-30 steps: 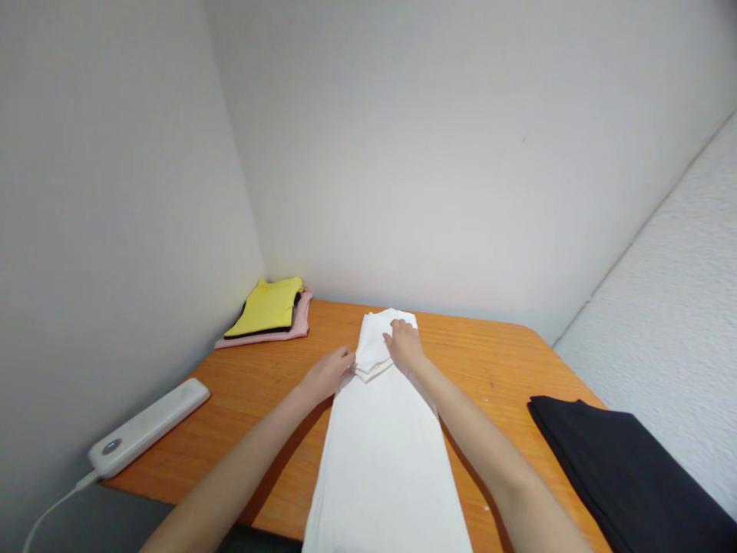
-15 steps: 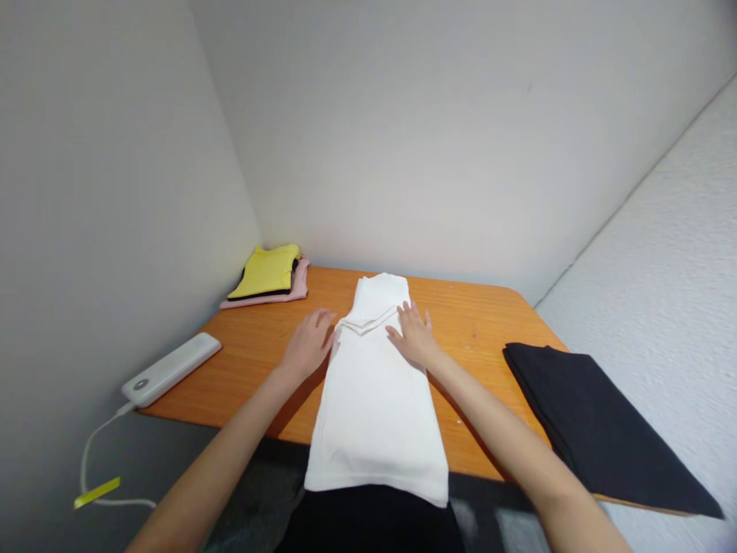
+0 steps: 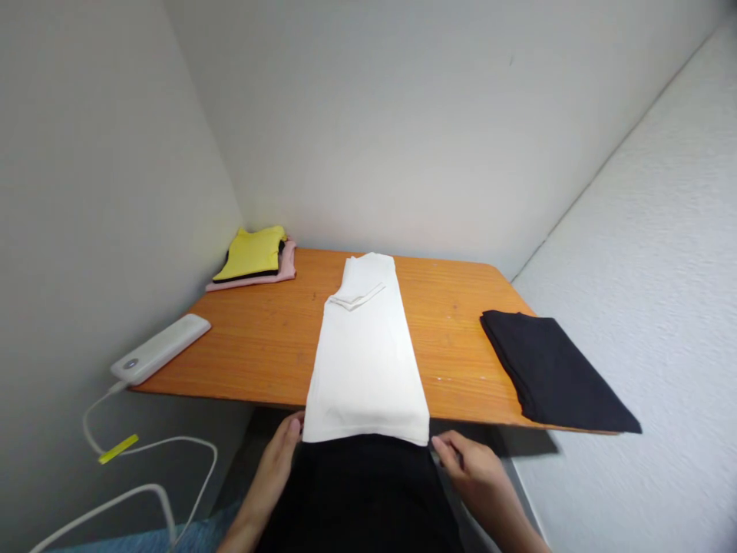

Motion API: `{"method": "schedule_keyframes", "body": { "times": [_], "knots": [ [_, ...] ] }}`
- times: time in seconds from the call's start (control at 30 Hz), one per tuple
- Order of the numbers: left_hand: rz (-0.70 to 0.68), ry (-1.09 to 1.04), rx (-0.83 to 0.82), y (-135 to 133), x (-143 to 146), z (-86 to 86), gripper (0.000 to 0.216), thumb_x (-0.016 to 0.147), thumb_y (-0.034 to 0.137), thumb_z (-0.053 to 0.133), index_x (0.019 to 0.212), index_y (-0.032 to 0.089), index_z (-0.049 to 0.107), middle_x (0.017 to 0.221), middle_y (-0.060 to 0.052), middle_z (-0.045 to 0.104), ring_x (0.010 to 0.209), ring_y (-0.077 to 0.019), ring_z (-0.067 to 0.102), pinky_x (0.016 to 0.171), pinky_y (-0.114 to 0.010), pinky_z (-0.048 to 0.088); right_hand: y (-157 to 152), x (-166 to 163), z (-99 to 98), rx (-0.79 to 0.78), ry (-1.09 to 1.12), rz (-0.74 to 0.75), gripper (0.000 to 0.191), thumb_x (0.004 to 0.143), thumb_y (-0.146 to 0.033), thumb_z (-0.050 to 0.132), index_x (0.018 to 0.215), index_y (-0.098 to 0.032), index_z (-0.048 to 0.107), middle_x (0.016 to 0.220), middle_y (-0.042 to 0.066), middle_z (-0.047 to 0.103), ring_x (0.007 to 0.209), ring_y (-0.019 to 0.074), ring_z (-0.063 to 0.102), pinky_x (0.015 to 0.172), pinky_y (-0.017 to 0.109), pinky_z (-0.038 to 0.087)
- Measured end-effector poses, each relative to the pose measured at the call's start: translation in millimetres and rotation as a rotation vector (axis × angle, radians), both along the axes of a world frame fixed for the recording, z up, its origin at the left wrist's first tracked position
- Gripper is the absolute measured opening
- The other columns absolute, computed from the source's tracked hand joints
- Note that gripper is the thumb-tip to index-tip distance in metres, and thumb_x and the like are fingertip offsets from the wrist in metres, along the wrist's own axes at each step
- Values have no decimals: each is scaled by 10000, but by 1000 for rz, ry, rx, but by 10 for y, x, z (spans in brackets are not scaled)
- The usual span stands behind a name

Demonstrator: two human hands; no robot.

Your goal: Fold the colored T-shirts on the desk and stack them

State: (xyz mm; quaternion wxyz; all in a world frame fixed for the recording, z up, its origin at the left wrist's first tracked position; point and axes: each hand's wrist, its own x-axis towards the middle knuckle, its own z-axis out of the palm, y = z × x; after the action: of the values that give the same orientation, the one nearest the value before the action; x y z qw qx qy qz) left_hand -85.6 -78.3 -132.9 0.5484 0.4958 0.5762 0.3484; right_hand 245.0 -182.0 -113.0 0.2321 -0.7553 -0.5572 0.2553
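A white folded shirt (image 3: 365, 361) lies lengthwise on the table, its near hem hanging just past the front edge. Across its upper part, a folded sleeve (image 3: 355, 297) forms a shallow V. By the hem's left corner is my left hand (image 3: 277, 457); thumb and fingertips come close to the cloth, and the other fingers are mostly hidden. My right hand (image 3: 475, 468) is at the right corner, its fingers loosely bent and a small gap left between them and the hem. No cloth shows inside the right hand.
The wooden table (image 3: 454, 338) meets walls at the back and left. A yellow folded garment (image 3: 250, 252) tops black and pink ones (image 3: 253, 282) at back left. A white power bank (image 3: 161, 349) with a cable (image 3: 184, 440) sits front left. Black folded cloth (image 3: 558, 372) overhangs the right edge.
Both hands have left the shirt's upper part and drawn back toward me to the near hem corners. The view has shifted slightly; the shirt's folds look the same.
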Motion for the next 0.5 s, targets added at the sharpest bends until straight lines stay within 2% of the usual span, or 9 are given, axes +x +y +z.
{"method": "schedule_keyframes", "body": {
  "times": [0.1, 0.17, 0.23, 0.37, 0.43, 0.5],
  "knots": [
    [-31, -226, -142, -25, 190, 83, 551, 765, 592, 654, 1139, 188, 662, 1171, -126, 681, 1173, -304, 578, 1043, -413, 420, 46, -155, -137, 60, 340, -85, 453, 869, -589, 493, 1042, -200, 649, 837, 57, 679, 723, 208, 621, 682, 294, 455],
    [-84, -331, -159, -43, 266, 145, 571, 760, 574, 671, 1156, 163, 663, 1116, -135, 702, 1111, -307, 613, 1002, -415, 449, 100, -235, -159, 108, 541, -115, 484, 828, -624, 535, 999, -188, 653, 877, 68, 669, 802, 221, 615, 722, 296, 472],
    [-105, -337, -122, -62, 287, 192, 567, 752, 552, 690, 1149, 147, 666, 1070, -125, 714, 1037, -296, 639, 936, -390, 485, 122, -299, -131, 135, 678, -136, 461, 812, -635, 557, 883, -188, 642, 832, 49, 634, 798, 210, 587, 723, 292, 473],
    [-30, -200, 13, -138, 223, 275, 454, 753, 540, 690, 1003, 161, 674, 969, -69, 713, 878, -231, 637, 742, -288, 511, 50, -397, 39, 231, 710, -191, 416, 797, -589, 622, 702, -196, 523, 669, -16, 500, 663, 149, 490, 636, 252, 423],
    [-1, -156, 86, -189, 186, 327, 379, 747, 540, 697, 821, 176, 622, 776, -17, 670, 731, -178, 604, 643, -248, 489, -9, -438, 158, 299, 735, -208, 399, 777, -543, 674, 700, -207, 473, 668, -31, 484, 640, 135, 479, 624, 245, 412],
    [21, -174, 117, -233, 156, 393, 405, 713, 548, 725, 743, 201, 518, 630, 33, 583, 603, -140, 546, 562, -229, 469, -63, -465, 282, 333, 809, -195, 363, 770, -517, 695, 785, -218, 488, 723, -24, 524, 639, 137, 499, 601, 244, 415]
  ]
}}
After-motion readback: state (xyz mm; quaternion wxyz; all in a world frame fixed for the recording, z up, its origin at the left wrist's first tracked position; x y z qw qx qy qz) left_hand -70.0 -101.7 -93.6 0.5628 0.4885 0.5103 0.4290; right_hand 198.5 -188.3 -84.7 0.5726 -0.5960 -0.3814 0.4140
